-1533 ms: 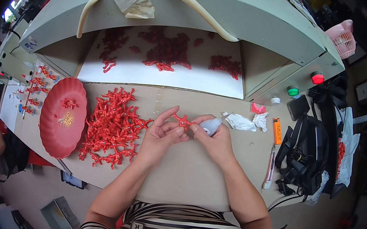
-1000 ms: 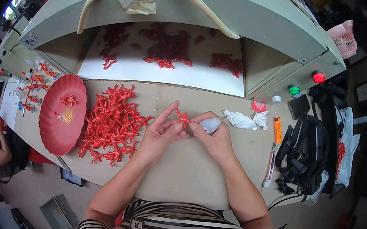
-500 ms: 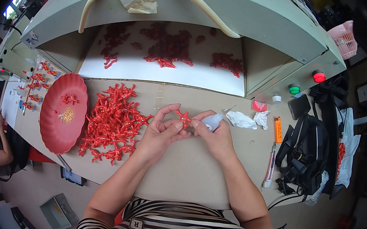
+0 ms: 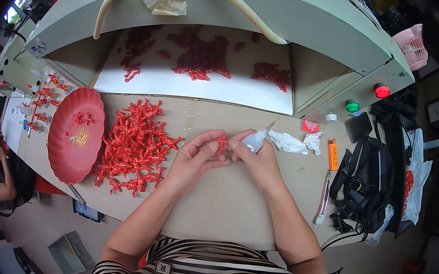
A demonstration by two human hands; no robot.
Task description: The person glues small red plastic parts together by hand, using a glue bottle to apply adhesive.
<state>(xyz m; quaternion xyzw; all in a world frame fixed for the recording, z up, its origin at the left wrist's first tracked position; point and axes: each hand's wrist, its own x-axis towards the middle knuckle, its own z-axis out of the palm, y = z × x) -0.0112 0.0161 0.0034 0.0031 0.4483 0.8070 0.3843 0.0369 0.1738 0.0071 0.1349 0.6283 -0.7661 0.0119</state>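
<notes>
Over the middle of the table my left hand (image 4: pixel 194 157) is closed on a small red plastic figure (image 4: pixel 222 143), partly hidden by its fingers. My right hand (image 4: pixel 259 162) meets it from the other side, thumb and forefinger at the figure. In that same right hand a small translucent squeeze bottle (image 4: pixel 255 140) is held, its thin needle tip pointing up and away to the right. Left of my hands lies a heap of like red figures (image 4: pixel 135 143). A red scalloped oval tray (image 4: pixel 59 147) beside the heap bears a red figure and small yellow pieces.
A grey-green hooded cabinet (image 4: pixel 341 69) stands behind, with red parts on its white floor. To the right lie crumpled white tissue (image 4: pixel 287 142), an orange box (image 4: pixel 332 155), a cutter knife (image 4: pixel 323 200) and a black bag (image 4: pixel 361 180). Another person (image 4: pixel 1 177) sits far left.
The red figure has turned between my fingers and is now more covered by them. My left fingers have drawn in round it; the bottle has shifted slightly, its tip pointing higher.
</notes>
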